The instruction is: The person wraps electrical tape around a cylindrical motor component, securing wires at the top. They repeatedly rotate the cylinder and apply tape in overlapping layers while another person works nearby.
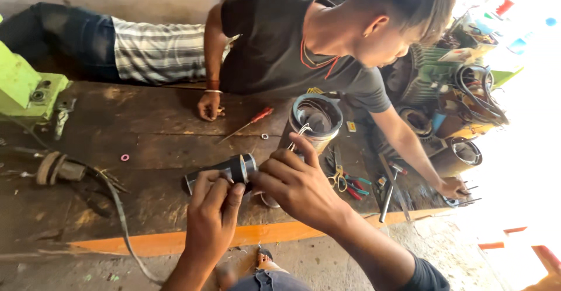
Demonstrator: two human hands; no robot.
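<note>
A repair workshop for electric motors, shown by a worn, stained wooden workbench (146, 139) with an orange-painted front edge. Scattered on it are a red-handled screwdriver (250, 121), pliers and scissors (345, 180), a hammer (388, 194) and small washers. An open motor housing with wire windings (315, 118) stands on the bench, with more stators and coils (450, 92) piled at one end and a green machine (26, 89) at the other

Black cylindrical part (225, 171) with shiny metal end ring, lying roughly horizontal, held just above wooden workbench (158, 145) near its front orange edge, about mid-length; ring end points right.
</note>
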